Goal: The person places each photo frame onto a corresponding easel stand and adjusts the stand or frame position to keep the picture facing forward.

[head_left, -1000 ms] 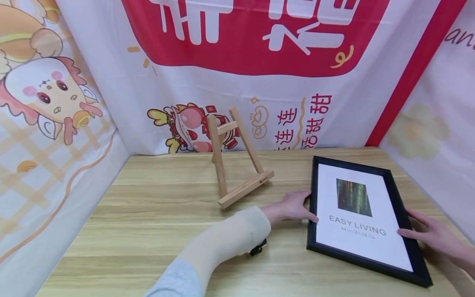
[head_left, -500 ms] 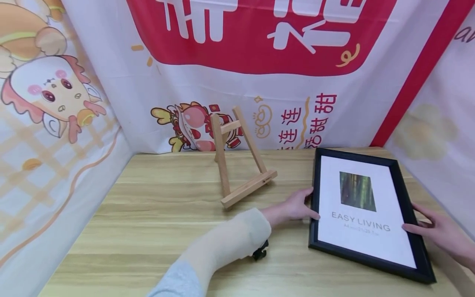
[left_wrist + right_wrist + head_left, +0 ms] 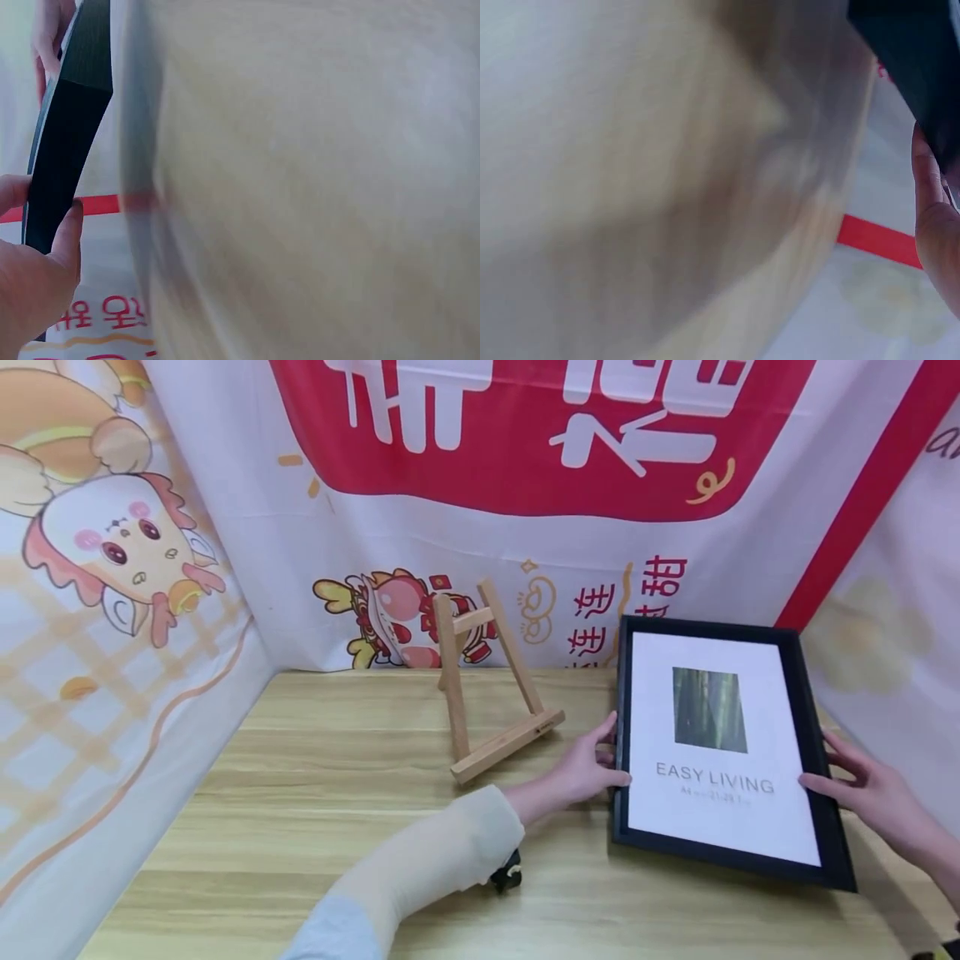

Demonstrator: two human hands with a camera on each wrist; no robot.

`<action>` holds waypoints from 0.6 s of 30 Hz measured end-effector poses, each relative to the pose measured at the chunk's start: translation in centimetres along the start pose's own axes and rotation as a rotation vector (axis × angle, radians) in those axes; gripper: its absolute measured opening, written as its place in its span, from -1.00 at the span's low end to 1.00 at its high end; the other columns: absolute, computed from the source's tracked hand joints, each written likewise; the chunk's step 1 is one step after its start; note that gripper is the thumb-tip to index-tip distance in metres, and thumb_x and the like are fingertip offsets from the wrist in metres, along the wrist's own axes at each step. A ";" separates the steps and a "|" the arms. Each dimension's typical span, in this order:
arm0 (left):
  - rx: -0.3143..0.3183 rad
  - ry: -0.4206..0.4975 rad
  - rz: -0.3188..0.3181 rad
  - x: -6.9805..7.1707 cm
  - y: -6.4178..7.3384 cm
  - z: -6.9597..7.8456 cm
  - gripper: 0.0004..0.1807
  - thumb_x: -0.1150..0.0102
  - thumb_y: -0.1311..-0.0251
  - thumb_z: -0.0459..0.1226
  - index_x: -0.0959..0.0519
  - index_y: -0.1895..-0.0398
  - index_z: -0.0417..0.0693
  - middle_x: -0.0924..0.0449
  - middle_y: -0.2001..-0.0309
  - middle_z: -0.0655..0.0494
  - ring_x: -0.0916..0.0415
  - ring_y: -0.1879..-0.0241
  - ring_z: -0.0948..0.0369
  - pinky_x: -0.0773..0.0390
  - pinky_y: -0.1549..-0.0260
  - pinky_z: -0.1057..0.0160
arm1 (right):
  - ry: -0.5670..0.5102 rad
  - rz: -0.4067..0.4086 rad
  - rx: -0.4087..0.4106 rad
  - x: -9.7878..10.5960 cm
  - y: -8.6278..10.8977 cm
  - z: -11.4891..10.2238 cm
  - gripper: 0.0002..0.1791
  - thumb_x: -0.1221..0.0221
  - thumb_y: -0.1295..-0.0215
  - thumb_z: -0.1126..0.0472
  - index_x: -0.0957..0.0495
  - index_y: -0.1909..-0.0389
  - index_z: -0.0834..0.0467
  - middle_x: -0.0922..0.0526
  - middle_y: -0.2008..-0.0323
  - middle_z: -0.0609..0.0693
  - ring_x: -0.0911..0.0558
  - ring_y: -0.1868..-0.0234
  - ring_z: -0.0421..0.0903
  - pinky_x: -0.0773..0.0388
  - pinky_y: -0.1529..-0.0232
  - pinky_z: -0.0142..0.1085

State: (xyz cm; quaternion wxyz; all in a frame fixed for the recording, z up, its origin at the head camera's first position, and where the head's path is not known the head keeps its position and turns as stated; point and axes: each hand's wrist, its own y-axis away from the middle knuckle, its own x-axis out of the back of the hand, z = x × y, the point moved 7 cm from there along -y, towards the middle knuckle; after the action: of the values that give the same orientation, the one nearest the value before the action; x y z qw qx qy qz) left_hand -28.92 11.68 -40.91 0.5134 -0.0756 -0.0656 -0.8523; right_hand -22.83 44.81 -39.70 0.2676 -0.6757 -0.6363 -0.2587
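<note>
Both hands hold a black picture frame (image 3: 716,693) raised off the table, its top tipped back. Its white insert carries a small forest picture and the words EASY LIVING. My left hand (image 3: 581,768) grips the left side, thumb on the front edge and fingers behind. On the opposite side my right hand (image 3: 873,789) pinches the edge the same way. In the left wrist view, the left hand (image 3: 45,277) clasps the frame's dark side (image 3: 64,142). The right wrist view catches the right hand (image 3: 937,217) against the frame's dark edge (image 3: 915,67). To the left stands a wooden easel (image 3: 498,747).
The wood-grain table (image 3: 315,827) lies beneath. A printed cloth (image 3: 420,518) hangs behind the easel, and more printed cloths flank the left (image 3: 97,693) and right (image 3: 892,635) sides. A small black object (image 3: 506,872) is at the left forearm.
The picture frame has risen from the table and shifted slightly left, its top tilting back. Both hands moved up with it. The easel stays where it was on the table.
</note>
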 end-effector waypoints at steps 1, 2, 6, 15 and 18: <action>-0.024 0.007 0.005 0.4 0.1 0.4 0.12 -0.40 0.07 -0.54 -0.04 -0.53 0.24 -0.37 -0.26 0.03 -0.49 0.13 0.31 -0.61 0.28 0.40 | -0.005 0.006 0.007 0.0 -0.2 -0.4 -0.08 -0.13 -0.41 0.00 0.29 -0.54 -0.04 0.12 -0.43 0.47 -0.20 -0.11 0.49 -0.50 0.40 -0.55; -0.046 0.004 0.011 0.8 0.2 0.8 0.12 -0.40 0.07 -0.55 -0.04 -0.53 0.23 -0.40 -0.21 0.03 -0.49 0.13 0.31 -0.60 0.26 0.42 | -0.010 0.012 0.020 -0.1 -0.4 -0.9 -0.09 -0.12 -0.41 0.01 0.28 -0.54 -0.10 0.14 -0.44 0.44 -0.20 -0.12 0.48 -0.51 0.40 -0.55; -0.152 0.010 0.032 2.5 0.8 2.5 0.11 -0.37 0.07 -0.59 -0.03 -0.53 0.15 -0.45 -0.04 0.05 -0.53 0.20 0.29 -0.59 0.19 0.42 | -0.040 0.021 0.066 -0.3 -1.5 -2.9 -0.13 -0.12 -0.42 0.04 0.25 -0.53 -0.24 0.16 -0.49 0.31 -0.16 -0.16 0.42 -0.50 0.34 -0.61; -0.328 0.008 0.093 6.8 3.3 5.1 0.08 -0.28 -0.04 -0.59 0.03 -0.54 0.20 -0.39 -0.14 0.04 -0.51 0.10 0.20 -0.58 0.05 0.29 | -0.144 -0.019 0.155 -0.7 -4.0 -8.3 -0.22 -0.01 -0.49 0.12 0.25 -0.52 -0.26 0.12 -0.49 0.30 -0.12 -0.36 0.25 -0.41 0.21 -0.71; -0.355 0.010 0.121 8.3 4.2 5.6 0.09 -0.27 -0.06 -0.58 0.06 -0.55 0.25 -0.37 -0.18 -0.03 -0.50 0.06 0.12 -0.57 0.01 0.25 | -0.189 -0.023 0.178 -1.4 -5.0 -10.4 -0.22 0.01 -0.50 0.14 0.25 -0.53 -0.23 0.14 -0.52 0.22 -0.07 -0.40 0.23 -0.40 0.15 -0.69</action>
State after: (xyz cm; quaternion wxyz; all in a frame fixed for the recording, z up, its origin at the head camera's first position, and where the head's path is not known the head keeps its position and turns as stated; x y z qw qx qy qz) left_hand -28.66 3.60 -33.63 0.5427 -0.1645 0.0931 -0.8184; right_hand -27.95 36.89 -32.98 0.2624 -0.6634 -0.6867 -0.1392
